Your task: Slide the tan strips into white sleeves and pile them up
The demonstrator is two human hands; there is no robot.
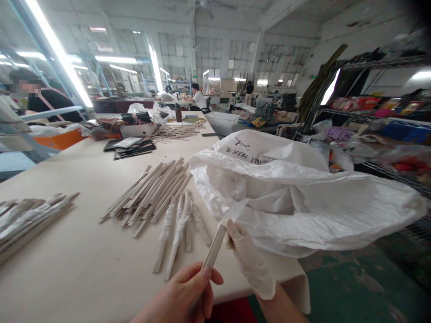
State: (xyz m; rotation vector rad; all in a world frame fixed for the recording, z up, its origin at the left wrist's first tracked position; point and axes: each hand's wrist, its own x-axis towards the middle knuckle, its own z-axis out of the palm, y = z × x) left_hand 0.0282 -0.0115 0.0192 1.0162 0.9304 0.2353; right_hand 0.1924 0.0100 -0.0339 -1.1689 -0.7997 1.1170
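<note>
My bare left hand [197, 287] grips the lower part of a flat beige strap [215, 246], thumb on top. My right hand [247, 253], in a pale thin glove, is closed at the strap's upper end. A thin translucent film [234, 211] shows at its fingertips. Just beyond, several straps with white film wound round their middles [178, 231] lie on the table. Behind them is a loose pile of bare beige straps [151, 193]. A large white sack [269, 193] with dark handwriting lies open-mouthed past my right hand.
The pale table [84, 264] ends at a corner on my right. More wrapped straps [30, 220] lie at the left. Black flat pieces [129, 148], a dark bottle [178, 113] and further strips [177, 132] are farther back. Loaded wire shelves [387, 121] stand right; a person [52, 101] is at left.
</note>
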